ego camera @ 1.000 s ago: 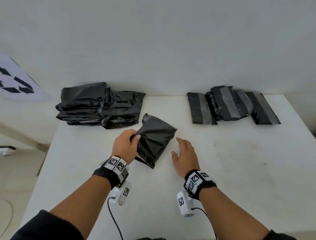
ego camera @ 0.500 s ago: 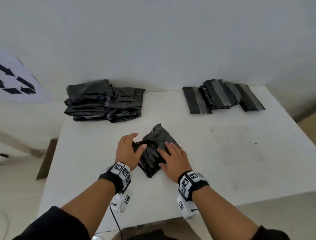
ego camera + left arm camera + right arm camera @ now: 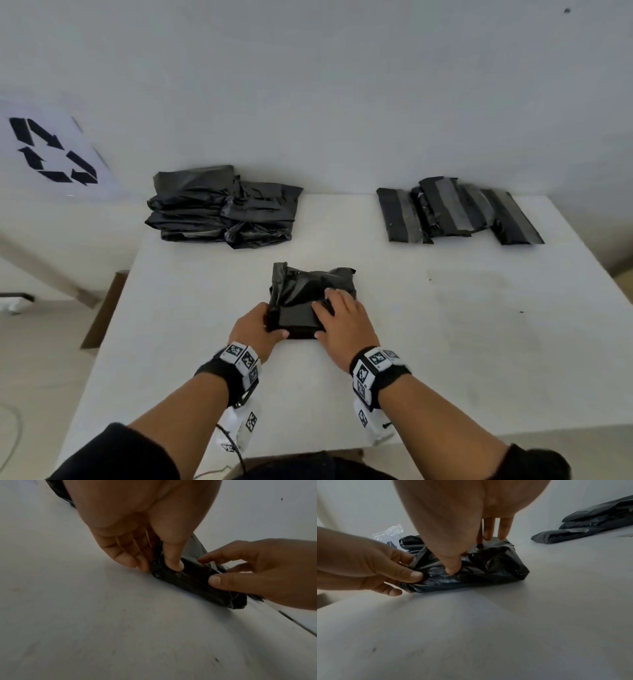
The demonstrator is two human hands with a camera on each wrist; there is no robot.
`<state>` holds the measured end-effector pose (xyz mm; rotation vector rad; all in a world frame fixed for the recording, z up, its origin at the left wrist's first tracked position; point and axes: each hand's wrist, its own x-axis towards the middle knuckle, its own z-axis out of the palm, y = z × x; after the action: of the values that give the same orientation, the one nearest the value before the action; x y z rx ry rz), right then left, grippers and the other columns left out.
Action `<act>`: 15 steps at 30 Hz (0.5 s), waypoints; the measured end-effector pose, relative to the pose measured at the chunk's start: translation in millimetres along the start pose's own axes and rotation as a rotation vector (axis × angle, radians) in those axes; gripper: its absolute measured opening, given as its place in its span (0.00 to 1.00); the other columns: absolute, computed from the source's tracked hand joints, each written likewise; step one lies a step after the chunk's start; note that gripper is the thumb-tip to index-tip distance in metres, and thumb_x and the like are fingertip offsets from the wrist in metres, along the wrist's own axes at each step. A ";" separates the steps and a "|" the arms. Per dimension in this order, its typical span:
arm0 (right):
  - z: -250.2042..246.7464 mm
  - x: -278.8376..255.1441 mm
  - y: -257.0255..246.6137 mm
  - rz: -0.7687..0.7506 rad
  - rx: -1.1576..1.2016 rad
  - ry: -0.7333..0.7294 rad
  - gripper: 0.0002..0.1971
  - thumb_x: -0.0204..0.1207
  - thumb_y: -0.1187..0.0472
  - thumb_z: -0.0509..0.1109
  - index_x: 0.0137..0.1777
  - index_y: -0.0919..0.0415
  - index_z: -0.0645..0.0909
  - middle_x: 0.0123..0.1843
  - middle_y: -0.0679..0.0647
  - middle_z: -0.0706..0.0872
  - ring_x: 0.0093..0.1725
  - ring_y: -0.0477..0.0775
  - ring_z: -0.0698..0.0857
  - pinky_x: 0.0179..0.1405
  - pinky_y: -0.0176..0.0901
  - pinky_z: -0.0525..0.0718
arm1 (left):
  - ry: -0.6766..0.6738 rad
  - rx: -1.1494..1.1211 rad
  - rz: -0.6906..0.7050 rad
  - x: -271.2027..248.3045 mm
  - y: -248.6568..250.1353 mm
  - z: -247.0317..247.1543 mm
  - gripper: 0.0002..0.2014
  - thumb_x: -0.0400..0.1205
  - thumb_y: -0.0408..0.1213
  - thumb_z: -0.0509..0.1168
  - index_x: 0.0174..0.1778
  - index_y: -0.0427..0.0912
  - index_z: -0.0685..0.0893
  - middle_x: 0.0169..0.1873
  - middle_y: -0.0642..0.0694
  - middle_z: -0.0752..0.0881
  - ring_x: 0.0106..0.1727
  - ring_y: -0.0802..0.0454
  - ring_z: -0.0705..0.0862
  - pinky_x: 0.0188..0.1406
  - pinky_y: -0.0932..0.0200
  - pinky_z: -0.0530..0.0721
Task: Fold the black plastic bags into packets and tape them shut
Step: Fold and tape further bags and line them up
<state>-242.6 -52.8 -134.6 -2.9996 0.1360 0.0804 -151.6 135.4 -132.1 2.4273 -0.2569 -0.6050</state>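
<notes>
Black plastic, crinkled and half folded, lies near the front middle of the white table: this bag is the one being worked, pulled close so both hands can reach it. The left hand pinches the bag's near-left corner, thumb on top and fingers curled at the side and under, probably to keep the fold tight. The right hand lies over the right part, fingers fairly straight and pressing down, thumb tip pushed into the folded edge; it holds nothing, only flattens. By my reading the fold is being started from the near edge, with the far part loose and puffy.

Far left sits a pile of unfolded bags, and far right a row of taped packets, likely kept apart as work to do and work done.

From the head, the whole layout shows, yet the fingertips are hidden behind the hands. The left wrist view shows the left thumb digging into the roll and the fingers tucked against its end. The right wrist view shows the right thumb pressing the plastic, and a scrap of clear wrapping beyond the bag, which the head view does not show clearly. No tape roll is visible.
</notes>
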 end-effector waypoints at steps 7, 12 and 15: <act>3.6 3.1 17.5 -0.122 0.061 -0.050 0.28 0.77 0.60 0.74 0.78 0.56 0.74 0.79 0.63 0.73 0.78 0.69 0.72 0.72 0.62 0.76 | 0.085 0.094 0.075 1.5 -10.2 -12.4 0.18 0.75 0.27 0.63 0.53 0.53 0.88 0.45 0.49 0.90 0.47 0.44 0.87 0.48 0.56 0.84; 4.9 3.0 25.1 -0.115 0.058 0.005 0.29 0.68 0.61 0.82 0.70 0.54 0.82 0.71 0.61 0.82 0.70 0.68 0.81 0.61 0.59 0.86 | 0.181 0.092 -0.116 3.2 -23.7 -35.8 0.15 0.77 0.29 0.61 0.35 0.56 0.82 0.39 0.49 0.89 0.40 0.45 0.85 0.41 0.55 0.85; 2.4 2.6 29.8 -0.092 0.039 0.041 0.29 0.68 0.57 0.81 0.71 0.52 0.81 0.73 0.60 0.80 0.72 0.66 0.78 0.63 0.61 0.83 | 0.179 -0.054 -0.106 2.1 -22.5 -41.1 0.12 0.78 0.30 0.64 0.38 0.56 0.82 0.43 0.50 0.89 0.47 0.46 0.87 0.49 0.55 0.84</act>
<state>-242.9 -82.1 -141.2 -2.9643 0.0040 0.0072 -129.2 174.0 -117.6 2.4356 -0.0372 -0.4313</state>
